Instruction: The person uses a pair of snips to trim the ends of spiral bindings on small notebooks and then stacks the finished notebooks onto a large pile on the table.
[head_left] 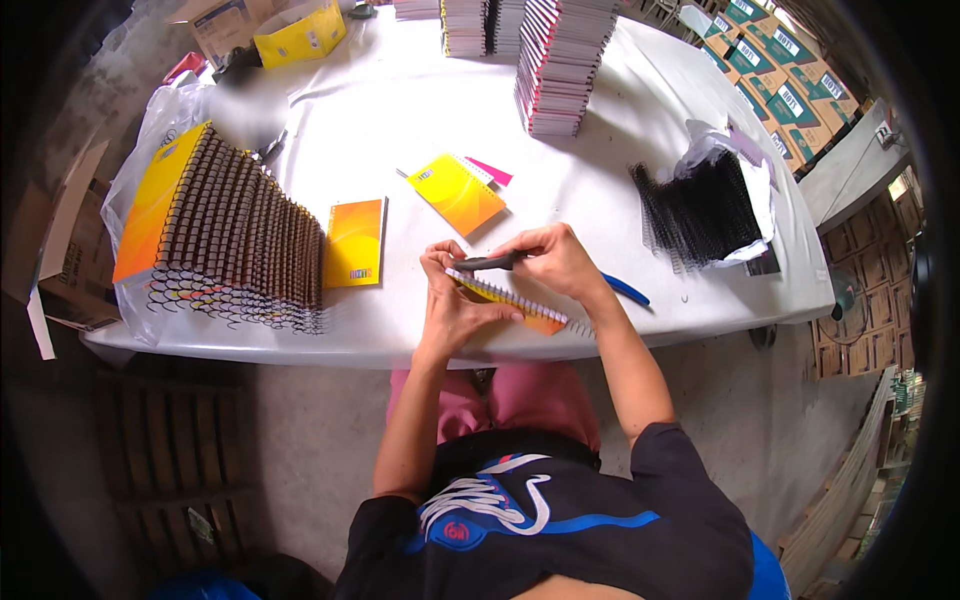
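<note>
My left hand grips a small spiral notebook with a yellow-orange cover, tilted so its row of binding loops faces up. A loose tail of wire spiral sticks out past its right end. Closed around a dark, slim hand tool, my right hand keeps the tool's tip by the left end of the binding, close to my left fingertips. The tool's exact kind is hard to make out. On the table beyond my hands lie a yellow-orange notebook with a pink sheet under it, and another orange notebook.
A large stack of spiral-bound notebooks stands at the left. A tall notebook pile rises at the back. Black wire spirals lie in a heap at the right. A blue handle rests near my right forearm. Cartons are stacked beyond the table.
</note>
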